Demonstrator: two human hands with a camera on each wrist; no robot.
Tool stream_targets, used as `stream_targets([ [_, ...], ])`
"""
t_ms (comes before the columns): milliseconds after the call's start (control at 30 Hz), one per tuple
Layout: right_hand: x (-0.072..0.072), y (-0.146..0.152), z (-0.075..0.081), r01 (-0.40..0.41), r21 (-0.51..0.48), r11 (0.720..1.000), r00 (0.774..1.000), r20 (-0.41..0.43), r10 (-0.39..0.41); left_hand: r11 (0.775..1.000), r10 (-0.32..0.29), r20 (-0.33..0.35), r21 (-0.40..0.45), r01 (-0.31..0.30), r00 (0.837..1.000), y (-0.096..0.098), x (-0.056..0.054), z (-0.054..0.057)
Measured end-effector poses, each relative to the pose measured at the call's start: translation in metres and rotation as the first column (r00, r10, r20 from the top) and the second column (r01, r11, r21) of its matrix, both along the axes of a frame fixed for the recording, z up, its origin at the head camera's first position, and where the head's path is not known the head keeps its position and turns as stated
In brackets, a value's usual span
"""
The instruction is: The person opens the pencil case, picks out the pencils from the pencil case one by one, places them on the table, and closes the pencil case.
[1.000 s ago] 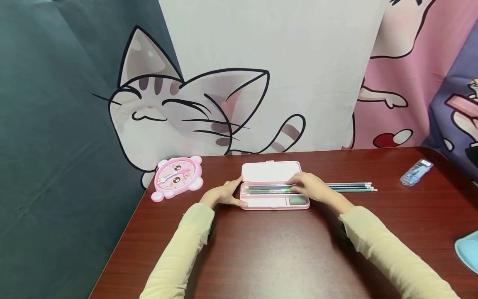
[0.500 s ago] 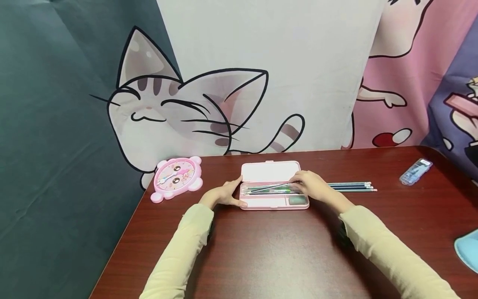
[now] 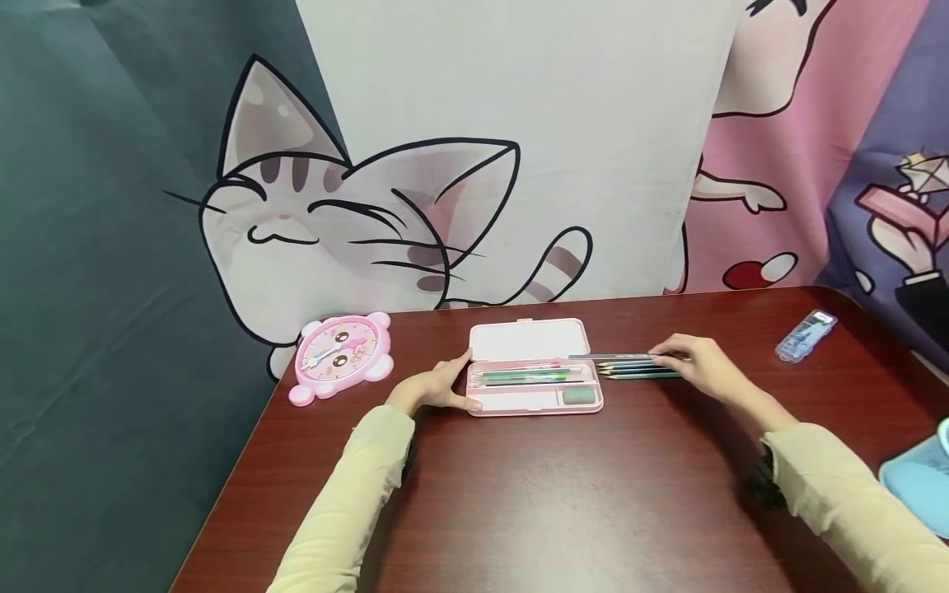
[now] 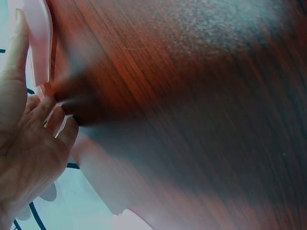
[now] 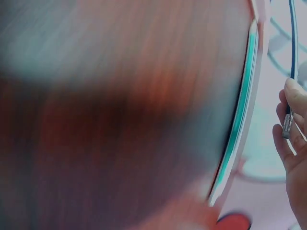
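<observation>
An open pink pencil case (image 3: 519, 401) lies on the table, with several pencils (image 3: 530, 376) in its long compartment and a grey-green block (image 3: 579, 395) in a small one. My left hand (image 3: 433, 387) holds the case by its left end. Its thumb (image 4: 18, 50) lies along the pink edge in the left wrist view. My right hand (image 3: 704, 366) pinches a dark pencil (image 5: 293, 45) near its metal-capped end; the other end reaches left over the case's rim. Several more pencils (image 3: 630, 372) lie side by side on the table, just under this hand, points to the left.
A pink toy clock (image 3: 341, 356) lies at the table's left edge. Far right is a small clear-blue pack (image 3: 806, 336). A light blue object (image 3: 919, 486) is partly cut off at the right. The cat-print backdrop (image 3: 415, 222) stands behind the table.
My right hand has moved right, from over the case to above the pencils on the table, with a pencil in it. A pencil slanting up from the case is gone from there.
</observation>
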State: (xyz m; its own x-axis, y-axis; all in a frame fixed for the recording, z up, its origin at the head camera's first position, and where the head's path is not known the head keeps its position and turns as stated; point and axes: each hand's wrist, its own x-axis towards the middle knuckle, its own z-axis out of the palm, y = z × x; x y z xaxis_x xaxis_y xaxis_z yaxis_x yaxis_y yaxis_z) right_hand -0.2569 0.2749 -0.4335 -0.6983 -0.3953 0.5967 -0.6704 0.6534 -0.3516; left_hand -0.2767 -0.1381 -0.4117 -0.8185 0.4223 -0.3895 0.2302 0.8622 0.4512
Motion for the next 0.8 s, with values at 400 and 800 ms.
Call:
stream_targets([
  [400, 0.02, 0.058, -0.007, 0.106, 0.099, 0.989, 0.994, 0.01, -0.108, 1.0, 0.018, 0.018, -0.007, -0.018, 1.0, -0.005, -0.002, 0.001],
  [800, 0.021, 0.056, -0.011, 0.214, 0.197, 0.957, 0.959, 0.145, -0.244, 1.0, 0.019, 0.025, -0.013, -0.019, 0.999, 0.0, -0.001, 0.002],
])
